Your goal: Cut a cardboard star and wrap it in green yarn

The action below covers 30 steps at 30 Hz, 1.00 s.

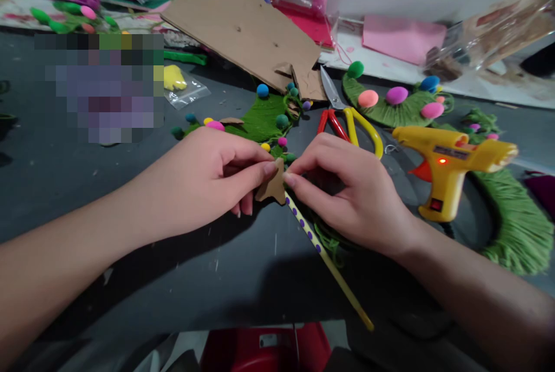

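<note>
My left hand pinches a small cut cardboard piece with pointed edges, perhaps a star; fingers hide part of it. On its other side, my right hand closes thumb and forefinger at the same piece's edge. A yellow stick with purple dots runs from the cardboard down toward the table's near edge; whether the two are joined I cannot tell. Green yarn lies under my right hand. Just beyond my fingers sits a green yarn-wrapped shape with colored pompoms.
Right of my hands stands a yellow hot glue gun, its red light lit, beside a green yarn-wrapped wreath. Scissors with red and yellow handles lie behind. A cardboard sheet and a bag of yellow material are farther back.
</note>
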Each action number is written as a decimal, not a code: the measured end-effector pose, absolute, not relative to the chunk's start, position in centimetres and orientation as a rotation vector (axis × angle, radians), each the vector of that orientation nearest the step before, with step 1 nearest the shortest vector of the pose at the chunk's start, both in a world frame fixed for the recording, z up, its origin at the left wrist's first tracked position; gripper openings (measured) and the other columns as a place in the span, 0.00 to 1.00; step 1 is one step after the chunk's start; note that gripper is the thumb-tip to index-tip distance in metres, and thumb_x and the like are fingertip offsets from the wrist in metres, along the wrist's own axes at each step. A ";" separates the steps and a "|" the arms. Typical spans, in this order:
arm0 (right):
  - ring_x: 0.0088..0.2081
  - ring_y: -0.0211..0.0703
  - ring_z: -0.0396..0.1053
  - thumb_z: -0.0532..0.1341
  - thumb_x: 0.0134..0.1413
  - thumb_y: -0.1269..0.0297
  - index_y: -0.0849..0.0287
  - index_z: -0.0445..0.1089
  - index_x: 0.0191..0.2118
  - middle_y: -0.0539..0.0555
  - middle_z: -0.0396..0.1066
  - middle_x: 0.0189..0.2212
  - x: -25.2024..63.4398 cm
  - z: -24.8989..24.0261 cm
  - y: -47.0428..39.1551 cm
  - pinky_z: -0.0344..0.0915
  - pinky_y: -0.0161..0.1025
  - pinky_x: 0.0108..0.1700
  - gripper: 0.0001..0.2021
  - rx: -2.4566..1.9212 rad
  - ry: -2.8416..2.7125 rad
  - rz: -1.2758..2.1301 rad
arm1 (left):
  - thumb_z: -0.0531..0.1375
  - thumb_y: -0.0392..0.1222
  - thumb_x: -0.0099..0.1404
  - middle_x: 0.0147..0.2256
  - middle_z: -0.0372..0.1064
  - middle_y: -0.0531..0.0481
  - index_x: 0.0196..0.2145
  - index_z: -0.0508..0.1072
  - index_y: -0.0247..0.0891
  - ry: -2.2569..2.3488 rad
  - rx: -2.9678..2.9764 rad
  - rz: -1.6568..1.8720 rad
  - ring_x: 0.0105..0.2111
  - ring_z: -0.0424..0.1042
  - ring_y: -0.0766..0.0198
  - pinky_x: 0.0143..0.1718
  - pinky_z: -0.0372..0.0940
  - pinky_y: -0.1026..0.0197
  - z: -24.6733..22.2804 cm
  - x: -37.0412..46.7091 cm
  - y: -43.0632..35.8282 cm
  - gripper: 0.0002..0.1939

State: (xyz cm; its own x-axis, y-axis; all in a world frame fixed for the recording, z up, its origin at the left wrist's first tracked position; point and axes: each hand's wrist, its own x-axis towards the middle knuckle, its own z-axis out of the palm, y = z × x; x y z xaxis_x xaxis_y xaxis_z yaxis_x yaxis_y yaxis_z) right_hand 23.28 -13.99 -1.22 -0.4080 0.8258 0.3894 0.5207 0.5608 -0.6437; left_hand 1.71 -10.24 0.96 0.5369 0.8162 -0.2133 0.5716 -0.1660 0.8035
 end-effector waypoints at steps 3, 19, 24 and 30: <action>0.35 0.38 0.68 0.63 0.63 0.71 0.59 0.73 0.37 0.52 0.69 0.33 23.3 -1.2 -14.0 0.66 0.37 0.38 0.03 -0.984 -2.159 0.589 | 0.59 0.50 0.70 0.19 0.73 0.53 0.32 0.80 0.39 1.158 1.811 0.309 0.19 0.73 0.66 0.20 0.66 0.68 1.0 1.8 -10.3 0.15; 0.31 0.40 0.64 0.64 0.62 0.67 0.57 0.71 0.33 0.52 0.68 0.30 23.2 -0.8 -14.1 0.61 0.39 0.33 0.05 -1.175 -2.094 0.554 | 0.59 0.51 0.69 0.18 0.72 0.53 0.30 0.78 0.40 1.116 1.877 0.286 0.18 0.71 0.66 0.20 0.63 0.67 1.2 1.5 -10.3 0.16; 0.29 0.37 0.63 0.65 0.61 0.66 0.58 0.72 0.32 0.50 0.70 0.29 23.1 -0.8 -14.1 0.60 0.37 0.30 0.05 -1.262 -1.996 0.701 | 0.58 0.51 0.70 0.19 0.72 0.52 0.31 0.78 0.40 1.090 1.896 0.295 0.19 0.70 0.66 0.21 0.63 0.66 1.1 1.5 -10.2 0.16; 0.24 0.32 0.59 0.69 0.57 0.66 0.60 0.72 0.30 0.47 0.68 0.24 23.0 -0.3 -14.1 0.54 0.35 0.24 0.07 -1.338 -1.840 0.972 | 0.58 0.50 0.70 0.19 0.72 0.53 0.33 0.79 0.40 1.088 1.867 0.292 0.18 0.70 0.66 0.21 0.64 0.66 1.4 1.6 -10.2 0.15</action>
State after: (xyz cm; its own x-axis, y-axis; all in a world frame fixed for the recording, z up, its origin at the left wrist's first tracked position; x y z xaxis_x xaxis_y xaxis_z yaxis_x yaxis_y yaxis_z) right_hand 23.00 -14.08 -0.32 -0.2635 0.9612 0.0811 0.4747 0.2024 -0.8565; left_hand 1.63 -10.16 1.44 0.5804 0.7815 -0.2289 0.5619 -0.1809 0.8072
